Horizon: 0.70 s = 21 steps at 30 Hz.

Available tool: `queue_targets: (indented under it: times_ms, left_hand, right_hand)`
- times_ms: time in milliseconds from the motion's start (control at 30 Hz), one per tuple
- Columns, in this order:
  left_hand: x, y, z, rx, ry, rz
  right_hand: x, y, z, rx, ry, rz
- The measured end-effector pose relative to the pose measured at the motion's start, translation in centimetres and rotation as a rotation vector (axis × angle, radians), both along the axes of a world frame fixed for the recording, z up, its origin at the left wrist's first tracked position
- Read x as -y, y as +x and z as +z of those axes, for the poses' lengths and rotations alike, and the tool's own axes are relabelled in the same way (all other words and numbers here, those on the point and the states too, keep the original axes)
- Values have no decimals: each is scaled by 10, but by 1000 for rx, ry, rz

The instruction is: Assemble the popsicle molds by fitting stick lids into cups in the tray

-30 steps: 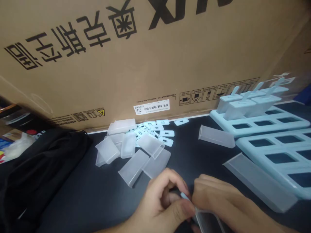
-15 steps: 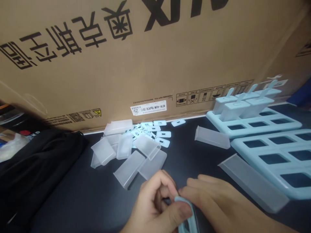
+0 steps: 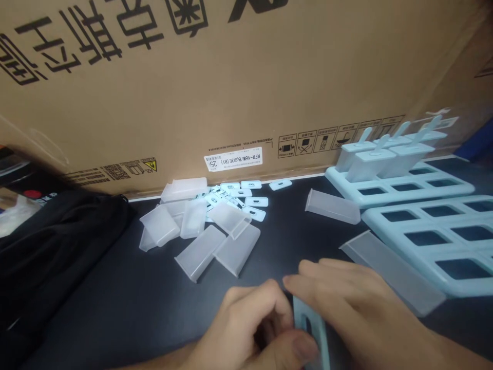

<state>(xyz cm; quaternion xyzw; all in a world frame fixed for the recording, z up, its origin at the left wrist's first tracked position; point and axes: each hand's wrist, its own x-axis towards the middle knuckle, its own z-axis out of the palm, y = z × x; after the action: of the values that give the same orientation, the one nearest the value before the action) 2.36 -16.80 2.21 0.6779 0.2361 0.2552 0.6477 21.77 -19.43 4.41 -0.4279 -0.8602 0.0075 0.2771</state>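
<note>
A light-blue slotted lid [image 3: 311, 321] is held on edge between my hands, close to the camera. My left hand [image 3: 254, 326] is closed on it, with the thumb pressed along its near side. My right hand [image 3: 350, 300] curls over the lid's far end and right side. A greyish body, perhaps a popsicle mould, shows faintly under the right hand; most of it is hidden. Beside the right hand lies a long translucent mould [image 3: 396, 272] on its side. Farther off, several more translucent moulds [image 3: 200, 252] lie in a loose pile.
Several light-blue lids [image 3: 256, 201] lie scattered behind the pile. At right are two light-blue trays with openings, a front tray [image 3: 418, 223] and a rear tray [image 3: 370, 201] bearing stick-topped moulds [image 3: 370, 165]. A cardboard box [image 3: 239, 92] stands behind; black cloth [image 3: 57, 246] lies left.
The view has tilted down slightly, so the scene sits higher. Both hands have shifted a little rightward with the lid, and more of its slotted face shows now.
</note>
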Motion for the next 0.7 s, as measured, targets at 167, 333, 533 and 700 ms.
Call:
queue_targets:
  times_ms: [167,333,533,700]
  left_hand:
    - [-29,-7,48,-120,595,195]
    - [-129,-10,94,-722,1150,171]
    - [-194,13,94,-1190,1146,-293]
    - [-201,28,78,-1241,1138,-374]
  right_hand:
    - [3,-1,0,-50,72,-15]
    - [8,-11,-4,18,44,4]
    - [8,-9,-4,129,-36,69]
    - [8,-3,3,145,-74,45]
